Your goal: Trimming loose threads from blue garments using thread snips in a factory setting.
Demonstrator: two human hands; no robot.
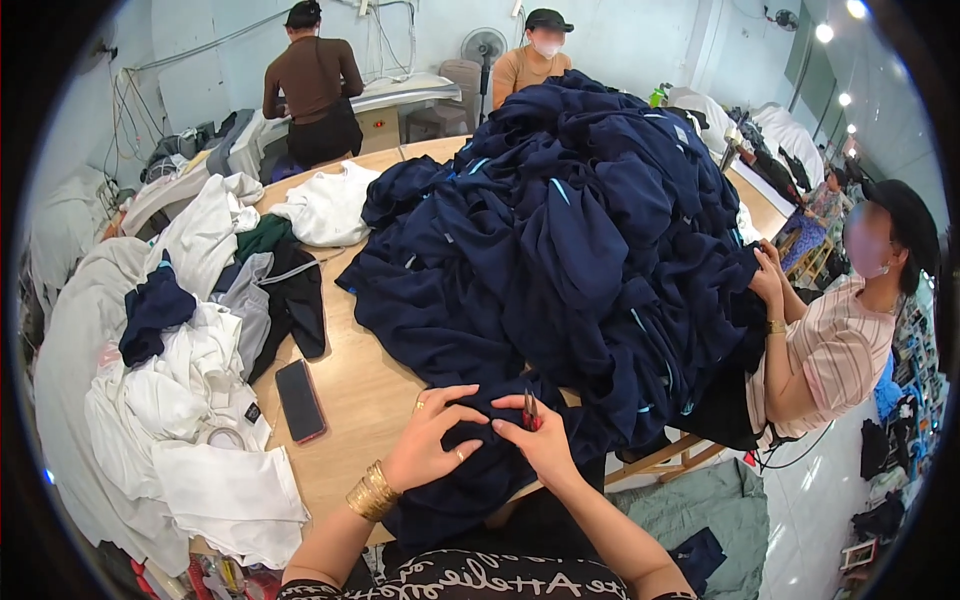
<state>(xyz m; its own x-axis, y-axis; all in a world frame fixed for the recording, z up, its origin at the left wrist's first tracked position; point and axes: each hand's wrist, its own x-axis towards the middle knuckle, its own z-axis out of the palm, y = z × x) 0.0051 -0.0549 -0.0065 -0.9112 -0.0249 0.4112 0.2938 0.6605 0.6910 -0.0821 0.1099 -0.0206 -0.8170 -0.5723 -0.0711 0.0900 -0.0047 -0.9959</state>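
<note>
A navy garment (450, 492) lies across the table's near edge and my lap, under both hands. My left hand (432, 440), with rings and gold bangles at the wrist, rests over its cloth; the fingers are curved and apart. Close beside it, my right hand (545, 450) is closed around small thread snips (532, 410) with red on the handle, blades pointing up and away from me. The thumb and forefinger of that hand also reach to the cloth, but whether they pinch it I cannot tell.
A large heap of navy garments (590, 220) covers the table's middle and right. White garments (190, 400) pile up at left, near a dark phone (300, 401) on the tabletop (365, 375). A co-worker (830, 340) handles navy cloth at right; two more people are behind the table.
</note>
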